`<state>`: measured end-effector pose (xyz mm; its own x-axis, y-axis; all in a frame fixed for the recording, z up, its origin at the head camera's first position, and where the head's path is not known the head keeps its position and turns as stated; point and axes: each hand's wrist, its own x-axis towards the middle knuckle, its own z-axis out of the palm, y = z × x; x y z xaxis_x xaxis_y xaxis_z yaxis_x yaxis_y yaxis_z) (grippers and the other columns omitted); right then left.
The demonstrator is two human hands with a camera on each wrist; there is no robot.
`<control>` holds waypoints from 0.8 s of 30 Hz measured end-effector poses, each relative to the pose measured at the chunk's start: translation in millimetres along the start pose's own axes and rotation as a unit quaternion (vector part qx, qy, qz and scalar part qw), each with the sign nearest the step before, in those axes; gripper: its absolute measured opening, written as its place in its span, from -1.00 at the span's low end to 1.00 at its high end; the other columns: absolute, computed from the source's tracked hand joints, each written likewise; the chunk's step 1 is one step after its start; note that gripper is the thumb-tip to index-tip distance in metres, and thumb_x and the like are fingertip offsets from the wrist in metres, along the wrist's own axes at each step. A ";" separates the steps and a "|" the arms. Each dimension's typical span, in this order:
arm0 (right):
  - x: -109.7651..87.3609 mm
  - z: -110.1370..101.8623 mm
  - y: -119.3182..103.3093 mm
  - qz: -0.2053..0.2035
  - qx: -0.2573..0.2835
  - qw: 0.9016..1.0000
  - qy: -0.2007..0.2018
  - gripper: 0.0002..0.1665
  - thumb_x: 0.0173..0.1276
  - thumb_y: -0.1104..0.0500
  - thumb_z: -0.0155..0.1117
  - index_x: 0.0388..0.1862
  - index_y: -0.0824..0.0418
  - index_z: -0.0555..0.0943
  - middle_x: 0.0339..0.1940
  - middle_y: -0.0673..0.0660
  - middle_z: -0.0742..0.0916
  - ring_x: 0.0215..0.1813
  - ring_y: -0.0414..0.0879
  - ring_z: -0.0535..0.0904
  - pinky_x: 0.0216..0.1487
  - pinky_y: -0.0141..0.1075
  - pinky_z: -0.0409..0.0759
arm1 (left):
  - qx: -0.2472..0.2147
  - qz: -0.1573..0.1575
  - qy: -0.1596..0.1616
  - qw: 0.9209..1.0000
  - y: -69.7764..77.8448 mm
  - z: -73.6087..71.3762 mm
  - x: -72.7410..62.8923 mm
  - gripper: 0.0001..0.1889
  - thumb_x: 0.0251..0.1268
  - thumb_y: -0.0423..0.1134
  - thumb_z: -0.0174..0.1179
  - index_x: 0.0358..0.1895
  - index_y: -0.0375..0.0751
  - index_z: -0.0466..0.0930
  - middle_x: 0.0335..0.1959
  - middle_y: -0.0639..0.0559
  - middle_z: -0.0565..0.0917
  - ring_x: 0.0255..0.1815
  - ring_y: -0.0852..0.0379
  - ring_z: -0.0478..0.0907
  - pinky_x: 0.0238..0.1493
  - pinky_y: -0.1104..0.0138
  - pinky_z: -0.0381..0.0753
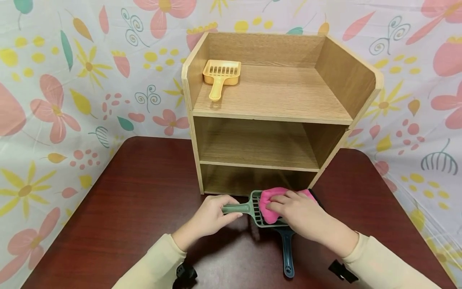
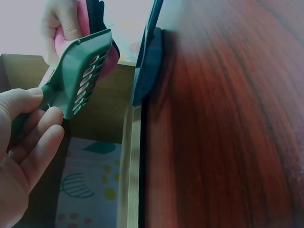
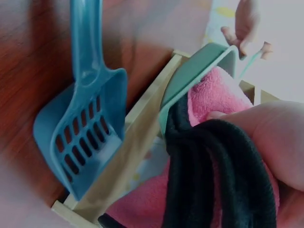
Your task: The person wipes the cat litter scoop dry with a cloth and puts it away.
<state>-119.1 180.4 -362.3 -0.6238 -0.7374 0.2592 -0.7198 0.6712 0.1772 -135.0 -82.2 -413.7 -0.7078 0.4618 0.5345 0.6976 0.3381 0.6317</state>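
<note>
My left hand [image 1: 211, 214] grips the handle of a green slotted litter scoop [image 1: 255, 206], holding it above the table. A pink cloth with black edging [image 1: 268, 204] is bunched in my right hand [image 1: 303, 216], which presses it into the scoop's slotted head. In the right wrist view, the cloth [image 3: 221, 92] lies inside the scoop's rim and its black trim hangs down. A dark blue litter scoop [image 1: 287, 253] lies on the table below, its handle toward me and its head partly hidden by the green scoop and my right hand.
Beyond my hands stands a wooden shelf unit [image 1: 270, 116] with several levels. On its top level, at the left, a yellow litter scoop [image 1: 216, 89] rests in a yellow tray [image 1: 231, 81]. The dark red table [image 1: 151, 180] ends at a flowered curtain [image 1: 90, 60].
</note>
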 end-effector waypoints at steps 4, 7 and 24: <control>-3.7 -1.5 3.6 0.006 0.007 1.000 -0.003 -0.51 0.01 0.43 0.31 -0.11 -0.03 0.65 -0.09 -0.04 0.72 -0.05 -0.02 0.61 -0.25 -0.17 0.57 | -0.015 -0.018 -0.012 1.000 0.0 0.1 -0.7 -0.85 0.03 -0.27 0.39 -0.33 -0.18 0.64 -0.58 0.11 0.65 -0.66 0.53 0.28 -0.64 0.62 0.38; -5.3 -4.0 7.7 0.008 0.030 0.999 0.017 -0.55 0.03 0.37 0.36 -0.08 0.00 0.66 -0.08 -0.02 0.73 -0.08 -0.02 0.61 -0.23 -0.17 0.57 | -0.014 -0.030 -0.014 0.999 -1.3 0.0 -0.8 -0.84 0.04 -0.26 0.39 -0.31 -0.18 0.65 -0.55 0.09 0.67 -0.64 0.49 0.33 -0.61 0.61 0.42; -2.5 1.0 -4.0 0.000 0.103 0.995 0.006 -0.49 0.17 -0.07 0.35 0.13 -0.06 0.59 0.15 -0.01 0.65 0.18 0.01 0.50 0.09 -0.02 0.47 | 0.034 0.034 0.008 0.999 -1.1 -1.1 7.2 -0.79 0.05 -0.28 0.37 -0.22 -0.23 0.71 -0.31 -0.02 0.75 -0.32 0.21 0.65 -0.25 0.49 0.59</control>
<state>-114.9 179.5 -364.6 -0.6213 -0.7354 0.2706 -0.7673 0.6409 -0.0201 -141.1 -80.1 -409.9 -0.6592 0.4731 0.5844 0.7502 0.3617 0.5534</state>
